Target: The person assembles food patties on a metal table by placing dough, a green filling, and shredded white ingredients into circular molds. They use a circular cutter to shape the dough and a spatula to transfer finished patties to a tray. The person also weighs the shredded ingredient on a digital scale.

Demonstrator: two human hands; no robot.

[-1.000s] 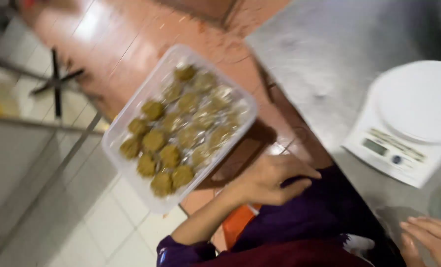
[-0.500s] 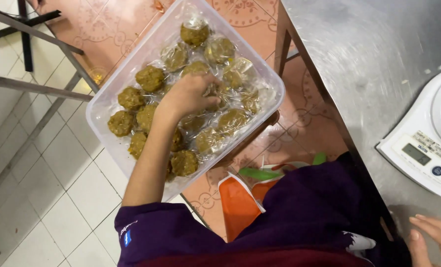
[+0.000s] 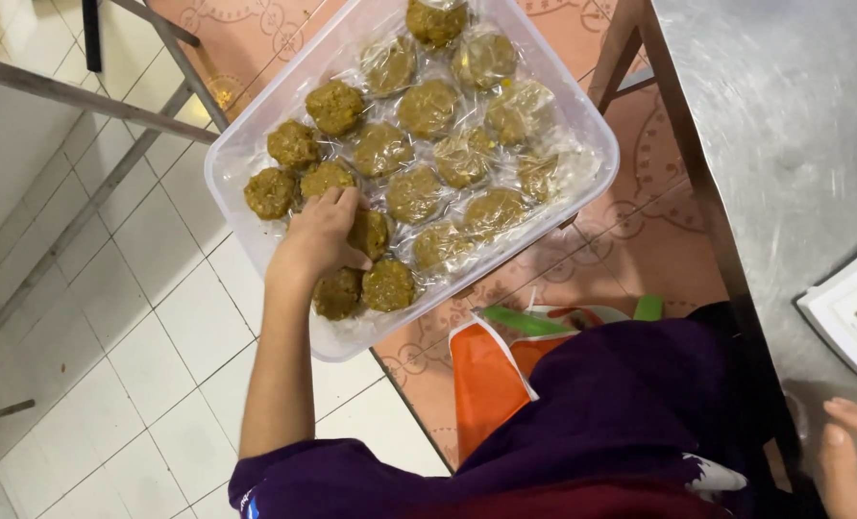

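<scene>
While the right hand rests flat on the counter, left hand fingers curl on a patty near the tub's front edge.

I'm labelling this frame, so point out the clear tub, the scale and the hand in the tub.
clear tub (image 3: 597, 125): head view, bare right rim.
scale (image 3: 856, 312): head view, white body beside its display.
left hand (image 3: 318, 240): head view, back of the hand.

Bright, even indoor light from above. Soft glare on plastic wrap inside tray, dull sheen on steel table. Weak shadows on white floor tiles. Frame mostly sharp; slight blur at right hand, bottom right corner.
</scene>
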